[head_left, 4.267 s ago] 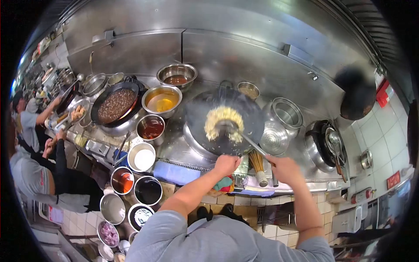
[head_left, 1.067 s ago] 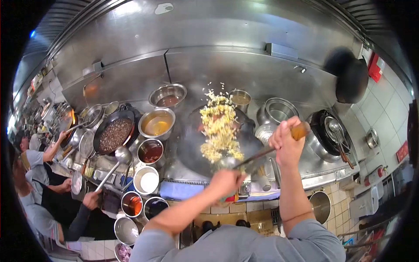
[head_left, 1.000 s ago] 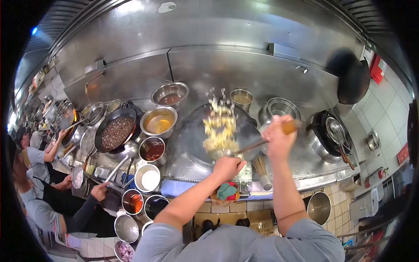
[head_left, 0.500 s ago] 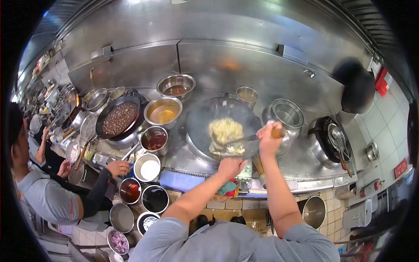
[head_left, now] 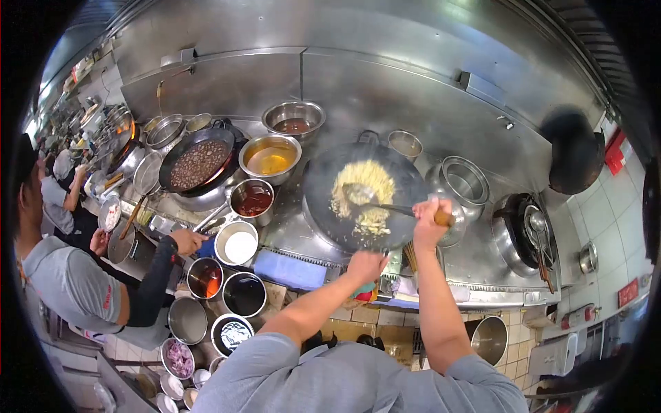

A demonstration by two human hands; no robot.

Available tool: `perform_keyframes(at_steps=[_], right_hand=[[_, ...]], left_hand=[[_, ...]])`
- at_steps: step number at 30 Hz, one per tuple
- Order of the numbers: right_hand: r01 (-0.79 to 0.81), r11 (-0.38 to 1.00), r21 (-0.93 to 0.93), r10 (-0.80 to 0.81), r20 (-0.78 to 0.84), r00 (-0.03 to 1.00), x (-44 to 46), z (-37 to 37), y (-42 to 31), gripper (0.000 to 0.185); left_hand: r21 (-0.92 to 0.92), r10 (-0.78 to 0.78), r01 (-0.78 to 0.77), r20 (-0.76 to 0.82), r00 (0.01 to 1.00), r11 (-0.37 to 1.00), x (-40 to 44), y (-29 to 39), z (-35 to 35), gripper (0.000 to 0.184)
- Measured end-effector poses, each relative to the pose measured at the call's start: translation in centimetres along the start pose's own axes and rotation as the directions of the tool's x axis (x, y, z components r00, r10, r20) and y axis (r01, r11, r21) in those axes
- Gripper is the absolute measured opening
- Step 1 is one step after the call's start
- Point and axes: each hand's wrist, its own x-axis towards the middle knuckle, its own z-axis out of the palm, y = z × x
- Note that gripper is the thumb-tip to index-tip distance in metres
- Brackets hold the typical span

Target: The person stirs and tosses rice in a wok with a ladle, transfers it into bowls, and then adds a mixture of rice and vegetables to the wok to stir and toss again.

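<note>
My left hand [head_left: 366, 267] is closed at the front edge of the dark wok [head_left: 323, 217], gripping its near rim or handle; what lies inside the fist is mostly hidden. Pale yellow food [head_left: 372, 180] lies in the wok, with loose bits toward the near side. The round head of a metal ladle [head_left: 358, 194] rests in this food. Its shaft runs right to my right hand [head_left: 432, 221], which is wrapped round the wooden handle, above the wok's right side.
Left of the wok stand bowls of yellow liquid [head_left: 270, 160] and red sauce [head_left: 253, 198], and a pan of brown sauce [head_left: 201, 165]. A co-worker [head_left: 76, 282] reaches in from the left. A metal strainer bowl [head_left: 465, 180] and stacked woks [head_left: 513, 234] stand right.
The food, airborne about a second ago, now lies in the wok. The ladle head has moved up into the food. The view has shifted, and the co-worker's arm is still near the sauce pots.
</note>
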Motion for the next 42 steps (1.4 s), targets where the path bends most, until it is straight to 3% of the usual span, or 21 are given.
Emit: perform_keyframes(at_steps=[1,3,4,5,6,8,12,13,15,16,18,20,23,25,28,29,31,32,36,40,42], right_hand=[[0.003,1.000,0.006,-0.003,0.010,1.000,0.4,-0.2,-1.0,0.017],[-0.156,0.988,0.007,0.156,0.012,0.988,1.5,-0.6,-6.2,0.018],[-0.254,0.967,0.033,0.254,0.026,0.967,2.1,-0.7,-9.3,0.020],[-0.350,0.935,0.055,0.348,0.046,0.936,2.9,-0.6,-12.2,0.021],[-0.258,0.964,0.060,0.255,0.047,0.966,3.6,-0.7,-14.1,0.022],[-0.173,0.980,0.101,0.172,0.017,0.985,4.2,0.0,-16.1,0.021],[-0.102,0.979,-0.176,0.093,-0.056,0.994,2.0,0.6,-3.4,0.016],[-0.052,0.998,-0.039,0.050,-0.038,0.998,1.1,-0.4,-0.7,0.016],[-0.050,0.997,-0.051,0.046,-0.075,0.996,1.4,-0.9,-3.3,0.016],[-0.068,0.996,-0.058,0.062,-0.111,0.992,1.2,-0.9,-5.4,0.016],[-0.170,0.982,0.079,0.172,-0.015,0.985,2.3,-1.7,-10.3,0.016],[-0.154,0.984,0.095,0.144,0.102,0.984,2.8,-1.9,-14.3,0.016],[-0.139,0.984,0.114,0.139,0.010,0.990,3.0,0.4,-12.0,0.017],[-0.166,0.971,-0.172,0.164,-0.028,0.986,1.4,0.6,-5.5,0.018],[-0.040,0.999,0.012,0.040,-0.018,0.999,-0.6,-1.4,-1.9,0.018],[-0.042,0.999,0.008,0.042,-0.025,0.999,-0.7,-2.0,-3.3,0.018],[-0.266,0.963,0.042,0.262,0.073,0.962,0.9,-2.0,-8.6,0.018],[-0.262,0.964,0.046,0.259,0.066,0.964,1.4,-1.5,-11.0,0.018],[-0.118,0.984,0.132,0.118,0.009,0.993,1.7,0.4,-13.2,0.018],[-0.196,0.946,-0.259,0.178,-0.092,0.980,-2.1,-2.6,-2.3,0.014],[-0.053,0.758,-0.650,0.094,0.028,0.995,-6.6,-7.0,-1.2,0.022]], left_hand=[[-0.001,0.029,-0.029,0.028,0.999,1.000,-1.8,-0.6,1.5,0.036],[-0.055,-0.081,0.109,0.377,0.923,0.992,-5.5,2.3,-1.5,0.038],[-0.066,-0.081,0.120,0.427,0.901,0.991,-6.0,3.9,-3.3,0.038],[-0.063,-0.049,0.082,0.407,0.912,0.995,-5.1,6.3,-7.5,0.038],[-0.063,-0.018,0.047,0.394,0.919,0.997,-3.1,7.5,-11.2,0.039],[-0.060,0.042,-0.035,0.114,0.993,0.998,1.0,6.9,-12.5,0.039],[-0.009,0.074,-0.075,-0.040,0.996,0.997,3.0,0.6,-3.4,0.037],[-0.010,0.036,-0.037,-0.092,0.995,0.999,1.5,0.0,-0.6,0.037],[-0.020,0.031,-0.030,0.025,0.999,0.999,-2.7,-0.3,1.5,0.038],[0.002,-0.041,0.042,0.274,0.961,0.999,-4.4,1.5,-0.4,0.040],[-0.049,-0.085,0.111,0.380,0.921,0.993,-5.5,5.5,-5.5,0.042],[-0.072,-0.010,0.033,0.298,0.954,0.997,-2.4,6.8,-10.0,0.042],[-0.060,0.058,-0.056,0.038,0.998,0.997,2.6,5.3,-9.3,0.039],[-0.039,0.042,-0.047,-0.116,0.992,0.998,3.7,1.6,-3.7,0.038],[-0.022,0.024,-0.025,-0.023,0.999,0.999,-1.8,0.2,1.1,0.040],[-0.031,-0.057,0.064,0.188,0.981,0.997,-4.2,1.1,0.3,0.042],[-0.061,-0.028,0.051,0.331,0.943,0.997,-5.7,4.6,-4.8,0.043],[-0.046,-0.019,0.039,0.363,0.932,0.998,-5.0,6.3,-7.6,0.043],[-0.086,0.027,-0.015,0.146,0.989,0.996,2.9,5.7,-11.2,0.038],[-0.043,0.015,-0.017,-0.058,0.998,0.999,3.4,-0.2,-1.3,0.031],[-0.064,0.027,-0.029,-0.041,0.999,0.998,0.4,-0.9,0.8,0.027]])
